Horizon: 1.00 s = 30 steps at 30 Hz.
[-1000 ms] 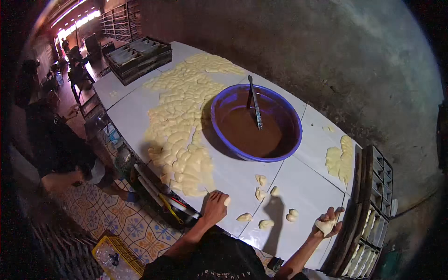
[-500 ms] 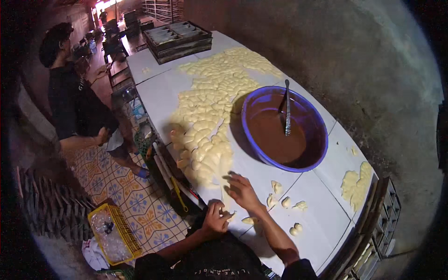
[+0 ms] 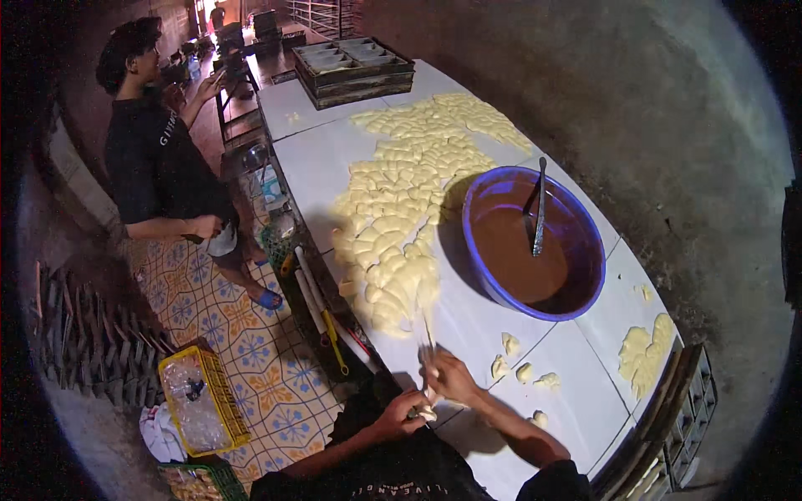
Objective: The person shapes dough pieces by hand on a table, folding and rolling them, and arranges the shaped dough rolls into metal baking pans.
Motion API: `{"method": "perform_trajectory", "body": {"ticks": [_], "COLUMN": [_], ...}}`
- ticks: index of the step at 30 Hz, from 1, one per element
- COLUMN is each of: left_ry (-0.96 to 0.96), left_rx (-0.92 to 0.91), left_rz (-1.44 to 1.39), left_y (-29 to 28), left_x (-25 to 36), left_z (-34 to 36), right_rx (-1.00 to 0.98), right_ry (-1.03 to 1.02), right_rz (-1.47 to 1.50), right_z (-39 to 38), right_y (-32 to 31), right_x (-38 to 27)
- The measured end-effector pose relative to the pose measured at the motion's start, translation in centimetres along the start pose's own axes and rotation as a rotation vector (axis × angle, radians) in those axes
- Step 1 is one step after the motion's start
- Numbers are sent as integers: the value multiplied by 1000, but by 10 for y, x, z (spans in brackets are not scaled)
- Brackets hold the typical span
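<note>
Many flattened, pale yellow pieces of dough (image 3: pixel 393 242) lie crowded together on the white tiled table, running from the far end to near my hands. By the table's near edge, my left hand (image 3: pixel 404 415) is closed on a small lump of dough (image 3: pixel 428 412). My right hand (image 3: pixel 451 376) is just above and right of it, fingers curled in. A blurred pale strip (image 3: pixel 426 330) runs from the dough mass to my right fingers; what they grip is unclear. Several loose dough lumps (image 3: pixel 524 372) rest on the table to the right.
A purple basin (image 3: pixel 535 313) of brown mixture with a metal spoon (image 3: pixel 540 209) stands right of the dough. Stacked dark trays (image 3: pixel 355 83) sit at the far end. Another person (image 3: pixel 167 159) stands at left, beyond a yellow crate (image 3: pixel 238 417). A metal rack (image 3: pixel 689 417) borders the right.
My right hand has moved back toward me, from spread over the dough to curled beside my left hand. My left hand has shifted slightly nearer. The view has turned a little.
</note>
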State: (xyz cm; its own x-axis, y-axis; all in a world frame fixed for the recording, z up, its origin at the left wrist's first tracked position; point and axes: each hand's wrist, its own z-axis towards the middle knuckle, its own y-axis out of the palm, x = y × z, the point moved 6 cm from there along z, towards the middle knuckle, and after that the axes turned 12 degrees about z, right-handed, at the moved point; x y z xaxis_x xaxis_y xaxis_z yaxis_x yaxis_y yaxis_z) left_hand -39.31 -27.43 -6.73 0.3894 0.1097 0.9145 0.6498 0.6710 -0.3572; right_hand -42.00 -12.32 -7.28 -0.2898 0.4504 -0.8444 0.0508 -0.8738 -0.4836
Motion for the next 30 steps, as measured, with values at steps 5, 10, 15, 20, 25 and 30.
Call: {"method": "perform_trajectory", "body": {"ticks": [5,10,15,20,25,30], "left_ry": [-304,-258,-179,-251,377,-70], "left_rx": [-4,-22,-127,-451,-1108,-1161], "left_rz": [-915,-470,-596,-505,420,-119], "left_y": [26,26,74,126,175,173], "left_x": [-61,-10,34,55,81,68], "left_z": [2,64,106,102,48,43], "right_rx": [386,576,516,430,379,413], "right_ry": [351,500,500,446,532,525], "right_rz": [798,431,176,-36,10,208], "right_z": [-100,-87,-131,-205,-243,-283], "right_y": [-9,-45,-83,-100,-96,-99], "right_x": [1,-75,-80,-99,-117,-135]}}
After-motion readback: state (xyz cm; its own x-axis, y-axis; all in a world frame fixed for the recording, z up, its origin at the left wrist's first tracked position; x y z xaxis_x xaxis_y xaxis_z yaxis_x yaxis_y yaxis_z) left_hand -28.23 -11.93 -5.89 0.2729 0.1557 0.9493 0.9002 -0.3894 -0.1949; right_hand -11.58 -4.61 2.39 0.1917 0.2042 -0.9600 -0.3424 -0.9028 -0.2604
